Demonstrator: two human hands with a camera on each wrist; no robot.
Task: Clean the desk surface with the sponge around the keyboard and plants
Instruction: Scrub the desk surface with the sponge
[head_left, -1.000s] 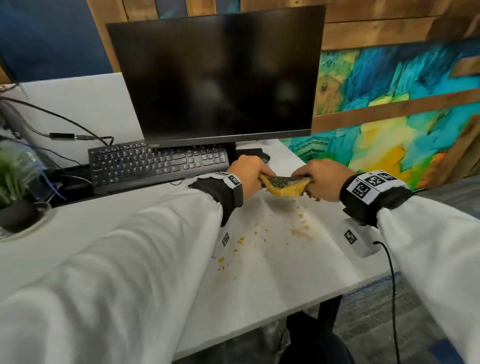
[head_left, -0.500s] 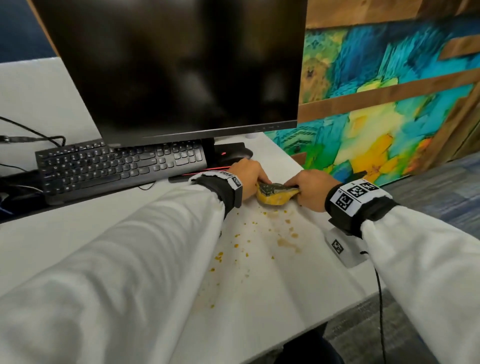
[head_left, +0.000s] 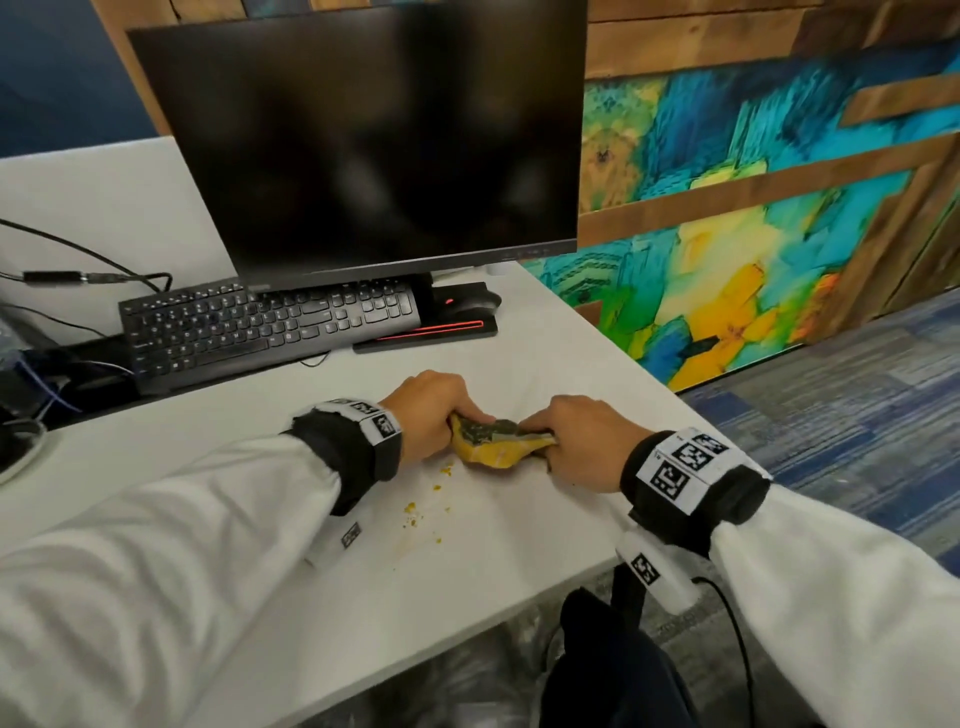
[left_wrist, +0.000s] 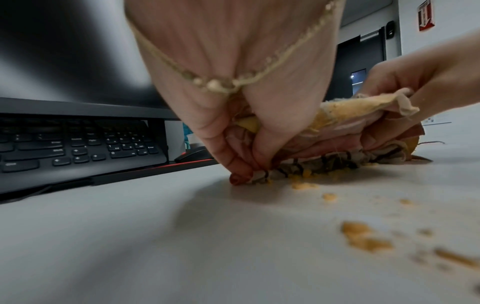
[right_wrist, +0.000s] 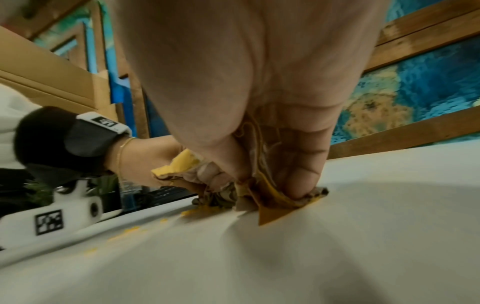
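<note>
Left hand (head_left: 434, 413) and right hand (head_left: 576, 441) each clutch one end of the crumpled yellow sponge (head_left: 493, 444), pressed on the bench (head_left: 519, 561) near its right edge. Better: keep it flat, dragging crumbs (head_left: 413, 509) toward the front edge, away from the keyboard (head_left: 270, 325).

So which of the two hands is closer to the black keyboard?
The left hand. It grips the keyboard-side end of the crumpled yellow sponge cloth, while the right hand holds the end toward the colourful wall panel, farther from the black keyboard.
</note>
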